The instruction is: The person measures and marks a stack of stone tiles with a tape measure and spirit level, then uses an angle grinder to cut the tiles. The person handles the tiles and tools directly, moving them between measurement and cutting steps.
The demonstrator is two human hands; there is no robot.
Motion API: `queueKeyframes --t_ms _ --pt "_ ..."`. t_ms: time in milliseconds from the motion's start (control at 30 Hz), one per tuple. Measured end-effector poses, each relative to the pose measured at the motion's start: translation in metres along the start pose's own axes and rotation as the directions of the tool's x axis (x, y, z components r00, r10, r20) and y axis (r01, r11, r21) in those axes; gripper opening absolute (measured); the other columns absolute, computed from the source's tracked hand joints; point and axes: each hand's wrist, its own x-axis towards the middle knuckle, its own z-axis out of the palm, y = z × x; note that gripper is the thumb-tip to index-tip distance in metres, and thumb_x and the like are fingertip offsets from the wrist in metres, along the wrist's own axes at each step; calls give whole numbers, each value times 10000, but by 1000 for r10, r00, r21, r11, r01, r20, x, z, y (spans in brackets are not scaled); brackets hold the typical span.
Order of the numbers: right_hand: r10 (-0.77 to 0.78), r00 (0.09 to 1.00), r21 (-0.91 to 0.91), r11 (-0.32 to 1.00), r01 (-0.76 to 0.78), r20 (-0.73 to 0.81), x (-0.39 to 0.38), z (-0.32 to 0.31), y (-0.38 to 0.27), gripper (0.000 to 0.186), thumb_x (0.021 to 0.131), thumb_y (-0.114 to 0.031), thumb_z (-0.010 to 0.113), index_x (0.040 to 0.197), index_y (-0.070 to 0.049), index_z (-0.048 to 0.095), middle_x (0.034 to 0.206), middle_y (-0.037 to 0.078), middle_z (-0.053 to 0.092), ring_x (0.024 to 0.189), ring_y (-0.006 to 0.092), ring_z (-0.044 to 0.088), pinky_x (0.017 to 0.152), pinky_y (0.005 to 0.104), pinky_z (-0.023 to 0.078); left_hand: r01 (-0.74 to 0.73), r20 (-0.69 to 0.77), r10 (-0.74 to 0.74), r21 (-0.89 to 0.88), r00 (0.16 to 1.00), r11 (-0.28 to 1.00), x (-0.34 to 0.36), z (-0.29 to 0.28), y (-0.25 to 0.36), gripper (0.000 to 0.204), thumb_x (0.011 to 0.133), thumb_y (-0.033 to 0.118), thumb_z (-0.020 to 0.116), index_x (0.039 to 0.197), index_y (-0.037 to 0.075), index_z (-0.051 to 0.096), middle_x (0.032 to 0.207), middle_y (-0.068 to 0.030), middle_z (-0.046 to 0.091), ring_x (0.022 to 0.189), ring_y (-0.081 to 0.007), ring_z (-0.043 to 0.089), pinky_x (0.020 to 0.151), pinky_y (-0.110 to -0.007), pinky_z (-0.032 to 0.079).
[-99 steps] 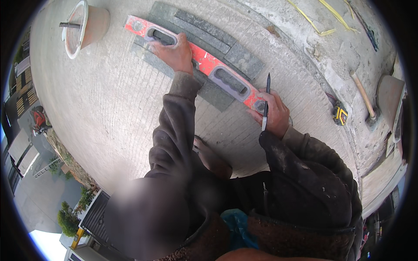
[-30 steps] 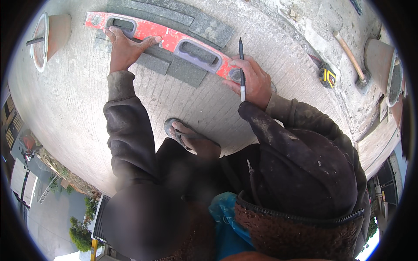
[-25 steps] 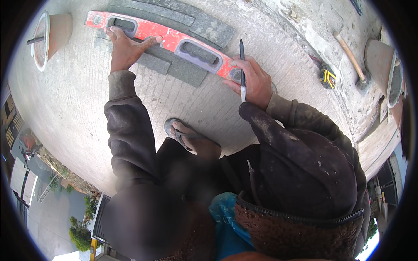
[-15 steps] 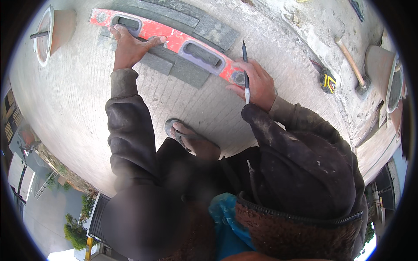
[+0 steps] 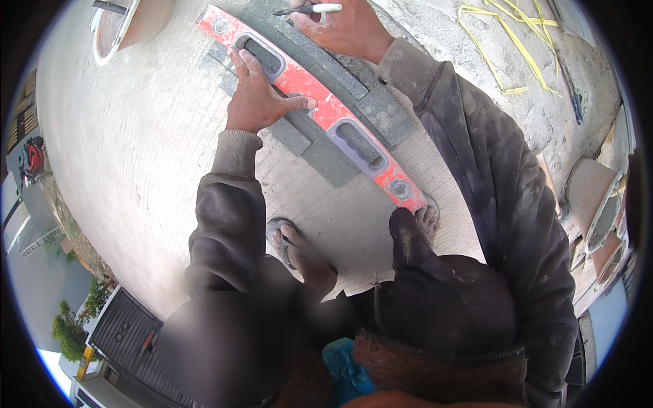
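A long red spirit level [image 5: 313,95] with grey-rimmed handle openings lies slanted across several dark grey stone slabs [image 5: 384,112]. My left hand [image 5: 257,96] holds the level down near its upper handle, fingertips at the opening and thumb stretched along the edge. Beyond the level, my right hand [image 5: 350,30] pinches a slim black pen [image 5: 299,10] with a white end. The pen's dark tip points left, over the far slabs; whether it touches them I cannot tell. The level's near end reaches my right foot [image 5: 428,219].
A tub [image 5: 139,27] with a dark handle in it stands at the upper left. Yellow strapping strips [image 5: 520,51] lie on the rough ground at the upper right. Another tub [image 5: 590,190] is at the right edge. My left foot in a sandal [image 5: 284,238] rests on the grooved concrete.
My right hand has left the level's near end and moved up past its far side with the pen. My left hand stays on the level. The view has turned, so the level looks steeper.
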Motion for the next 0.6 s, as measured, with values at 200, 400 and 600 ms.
queueKeyframes --t_ms 200,400,600 --pt "15 997 -109 994 -6 77 62 55 10 305 913 -185 672 1208 -106 675 997 55 676 916 182 609 799 342 442 17 4 -17 -28 1000 999 -4 -5 5 1679 405 783 863 1458 -252 63 1523 -494 12 1298 -511 500 986 -448 528" --pt "41 992 -169 985 -21 115 79 76 22 299 911 -191 678 1199 -110 678 996 51 678 917 184 610 799 344 440 24 39 -20 -108 999 994 -1 -6 4 1666 428 785 851 1460 -231 27 1525 -492 -5 1437 -527 279 1085 -455 448" --pt "26 991 -188 982 0 132 77 79 22 292 910 -197 683 1190 -115 681 996 47 679 917 186 611 798 345 437 6 26 -4 -69 1000 998 -2 -2 1 1641 453 748 876 1457 -237 31 1523 -495 -6 1439 -534 264 1095 -447 439"
